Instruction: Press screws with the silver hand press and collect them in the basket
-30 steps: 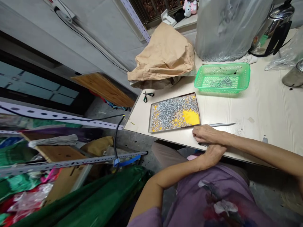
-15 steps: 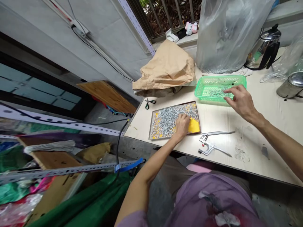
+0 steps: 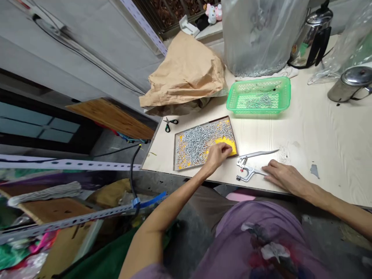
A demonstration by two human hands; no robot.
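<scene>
Pale and long, the worktop [image 3: 296, 128] stood by a grey wall [image 3: 95, 35]. One flat tray [image 3: 226, 140] with a yellow bottom lay near its left end. It held small metal pieces [image 3: 197, 141], far too many to count. One green basket [image 3: 258, 111] sat farther back and to the right, with a little heap of metal bits [image 3: 263, 101] that I could not count either. One pair of pliers [image 3: 252, 171] lay just right of the tray, near the front edge, its two handles apart.

Two hands were at work. The left hand [image 3: 217, 155] was over the yellow corner of the tray, fingers curled and tips pressed together; I could not tell if they pinched a piece. The right hand [image 3: 286, 176] was low, its fingers at the end of the bottom handle, and I could not tell if they gripped it.

The step looked like getting one piece and the pliers ready. I think the next move called for a firm hold on that handle.

Farther off were one pair of scissors [image 3: 168, 122], one paper bag [image 3: 187, 71] and one kettle [image 3: 315, 35].
</scene>
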